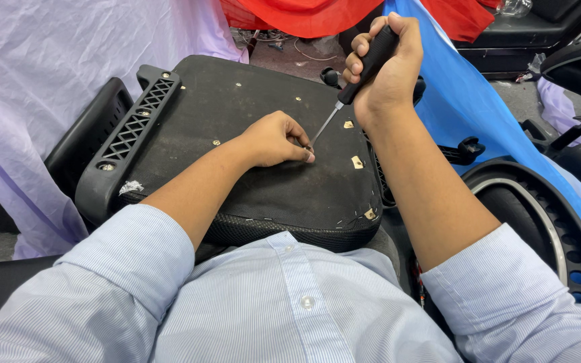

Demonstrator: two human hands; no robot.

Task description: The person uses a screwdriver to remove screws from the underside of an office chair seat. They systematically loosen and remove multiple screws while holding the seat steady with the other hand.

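An upturned black chair seat (250,101) lies in front of me, underside up, with small metal fittings dotted over it. My right hand (388,67) is shut around the black handle of a screwdriver (366,64), whose thin metal shaft slants down-left onto the seat. My left hand (278,140) rests on the seat with fingertips pinched at the screwdriver's tip, where something small is hidden under the fingers. Both arms wear rolled-up light blue striped sleeves.
A black plastic armrest bracket (128,134) with a lattice pattern runs along the seat's left side. Lilac cloth (48,67) hangs at left, blue cloth (479,101) at right, red cloth (317,13) at the back. Black curved chair parts (539,215) lie at right.
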